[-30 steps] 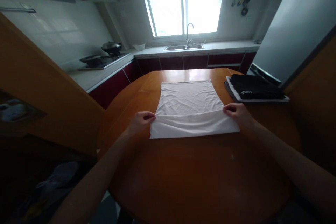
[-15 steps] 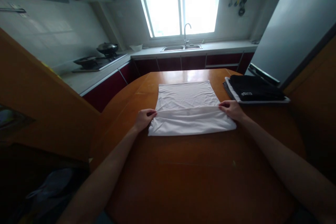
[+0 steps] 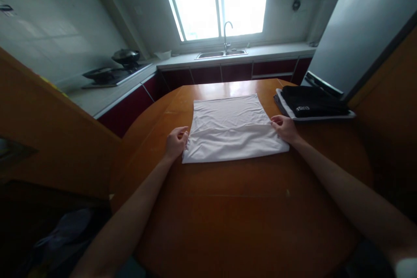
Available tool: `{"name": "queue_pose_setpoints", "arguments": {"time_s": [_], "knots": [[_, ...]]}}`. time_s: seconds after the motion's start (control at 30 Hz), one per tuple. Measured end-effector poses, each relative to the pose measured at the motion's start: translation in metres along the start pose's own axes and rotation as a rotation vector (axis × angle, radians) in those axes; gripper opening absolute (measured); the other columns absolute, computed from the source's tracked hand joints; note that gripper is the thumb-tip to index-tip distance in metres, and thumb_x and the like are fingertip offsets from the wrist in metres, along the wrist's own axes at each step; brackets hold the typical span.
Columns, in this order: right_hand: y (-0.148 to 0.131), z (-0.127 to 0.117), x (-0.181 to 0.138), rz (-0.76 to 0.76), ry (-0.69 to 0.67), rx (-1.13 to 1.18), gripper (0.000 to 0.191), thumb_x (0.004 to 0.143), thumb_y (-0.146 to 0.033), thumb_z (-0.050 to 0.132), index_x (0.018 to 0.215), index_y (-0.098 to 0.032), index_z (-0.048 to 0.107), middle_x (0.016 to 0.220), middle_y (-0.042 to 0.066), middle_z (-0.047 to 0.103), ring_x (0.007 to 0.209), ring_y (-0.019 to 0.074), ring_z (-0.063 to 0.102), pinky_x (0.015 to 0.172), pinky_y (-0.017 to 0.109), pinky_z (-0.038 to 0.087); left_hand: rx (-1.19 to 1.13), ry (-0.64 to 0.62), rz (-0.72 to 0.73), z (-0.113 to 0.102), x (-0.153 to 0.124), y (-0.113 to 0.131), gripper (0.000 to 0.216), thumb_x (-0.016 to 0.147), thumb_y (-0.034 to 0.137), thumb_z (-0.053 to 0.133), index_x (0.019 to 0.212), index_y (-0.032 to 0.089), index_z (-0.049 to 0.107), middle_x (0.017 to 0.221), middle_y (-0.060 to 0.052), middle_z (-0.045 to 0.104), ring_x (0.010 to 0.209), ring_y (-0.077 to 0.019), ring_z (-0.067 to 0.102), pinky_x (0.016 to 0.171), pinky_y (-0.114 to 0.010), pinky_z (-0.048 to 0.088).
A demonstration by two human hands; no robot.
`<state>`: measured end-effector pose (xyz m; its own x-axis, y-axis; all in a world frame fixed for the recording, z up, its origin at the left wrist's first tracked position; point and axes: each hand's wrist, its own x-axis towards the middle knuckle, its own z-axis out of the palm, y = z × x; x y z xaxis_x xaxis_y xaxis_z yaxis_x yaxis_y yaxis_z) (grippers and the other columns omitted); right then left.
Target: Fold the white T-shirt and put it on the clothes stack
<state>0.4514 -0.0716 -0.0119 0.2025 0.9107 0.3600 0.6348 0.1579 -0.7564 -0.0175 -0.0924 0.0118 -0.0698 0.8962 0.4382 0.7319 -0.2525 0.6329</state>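
Left hand: the left hand [image 3: 176, 141] has its fingers curled onto the left side edge of the white cloth [image 3: 231, 126], clenched on the fabric where the raised fold line ends.
Right hand: the right hand [image 3: 284, 128] pinches the opposite end of that fold line on the cloth's right side edge.
Cloth: it lies flat between the two hands, its near hem just behind the wrists and its far hem well beyond the fingertips.
Edges: the far hem lies near the table's far rim. The left hand sits just inside the curved left rim.
Open room: a wide bare stretch of the round wooden table [image 3: 247, 208] runs from the grip back towards the person. Beyond the right hand, near but apart from it, lies a stack of folded dark clothes [image 3: 312, 102].
Change: a second ago both hands held the fold nearer the person; they and the fold line now sit further up the cloth, and the near flap covers more of it.
Surface: glossy orange-brown wood, with glare on it past the far hem.
Room: a kitchen. Beyond the grip is a sink [image 3: 221, 54] under a bright window [image 3: 216, 2]; far left of the left hand is a wok [image 3: 125, 56] on the stove.
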Motion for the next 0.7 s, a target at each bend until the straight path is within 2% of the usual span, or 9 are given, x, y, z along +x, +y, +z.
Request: {"name": "queue_pose_setpoints", "arguments": {"time_s": [0.1,0.17,0.23,0.3,0.43,0.53,0.7], "knots": [[-0.004,0.000,-0.005,-0.133,0.106,-0.153,0.028,0.084,-0.028,0.056,0.099,-0.012,0.073,0.101,0.016,0.073,0.090,0.0263,0.067,0.087,0.040,0.053,0.107,-0.050,0.221,-0.002,-0.008,0.020,0.036,0.091,0.033,0.051,0.117,0.018,0.072,0.125,-0.010,0.070,0.116,-0.0258,0.065,0.107,-0.039,0.047],[-0.008,0.000,-0.009,-0.205,0.094,-0.237,0.029,0.086,-0.028,0.055,0.102,-0.012,0.073,0.104,0.016,0.072,0.098,0.0277,0.065,0.094,0.041,0.050,0.164,-0.098,0.276,0.000,-0.013,0.029,0.038,0.091,0.033,0.051,0.120,0.018,0.070,0.127,-0.010,0.068,0.121,-0.0266,0.061,0.111,-0.040,0.044],[-0.010,-0.001,-0.012,-0.191,0.063,-0.324,0.030,0.087,-0.030,0.056,0.104,-0.013,0.073,0.105,0.016,0.072,0.100,0.0283,0.065,0.095,0.040,0.049,0.234,-0.085,0.207,0.001,-0.013,0.028,0.039,0.090,0.035,0.054,0.120,0.016,0.070,0.122,-0.013,0.068,0.116,-0.0287,0.063,0.106,-0.041,0.047],[-0.010,-0.002,-0.013,-0.096,0.028,-0.402,0.028,0.087,-0.033,0.058,0.098,-0.014,0.075,0.100,0.016,0.073,0.094,0.0277,0.066,0.089,0.038,0.050,0.305,-0.056,0.069,0.001,-0.011,0.020,0.038,0.088,0.037,0.056,0.113,0.014,0.072,0.111,-0.015,0.070,0.105,-0.0298,0.066,0.098,-0.041,0.051],[-0.008,-0.007,-0.012,0.114,-0.072,-0.419,0.026,0.087,-0.040,0.063,0.081,-0.019,0.075,0.085,0.012,0.075,0.077,0.0237,0.068,0.069,0.031,0.047,0.256,-0.167,-0.153,-0.003,-0.005,0.001,0.030,0.087,0.040,0.057,0.094,0.016,0.075,0.083,-0.009,0.073,0.074,-0.0232,0.070,0.076,-0.033,0.053],[-0.006,-0.009,-0.010,0.152,-0.084,-0.359,0.022,0.085,-0.040,0.068,0.078,-0.019,0.075,0.082,0.011,0.076,0.071,0.0221,0.068,0.062,0.029,0.045,0.164,-0.200,-0.178,-0.003,-0.003,-0.006,0.027,0.084,0.043,0.061,0.088,0.019,0.074,0.075,-0.006,0.074,0.064,-0.0210,0.069,0.066,-0.030,0.051],[0.003,-0.010,-0.004,0.143,-0.081,-0.276,0.019,0.080,-0.036,0.072,0.075,-0.019,0.075,0.070,0.009,0.075,0.062,0.0203,0.068,0.057,0.027,0.045,0.122,-0.122,-0.169,0.002,-0.001,-0.012,0.027,0.079,0.046,0.065,0.083,0.020,0.075,0.078,-0.008,0.077,0.071,-0.0229,0.071,0.062,-0.028,0.050]]}}
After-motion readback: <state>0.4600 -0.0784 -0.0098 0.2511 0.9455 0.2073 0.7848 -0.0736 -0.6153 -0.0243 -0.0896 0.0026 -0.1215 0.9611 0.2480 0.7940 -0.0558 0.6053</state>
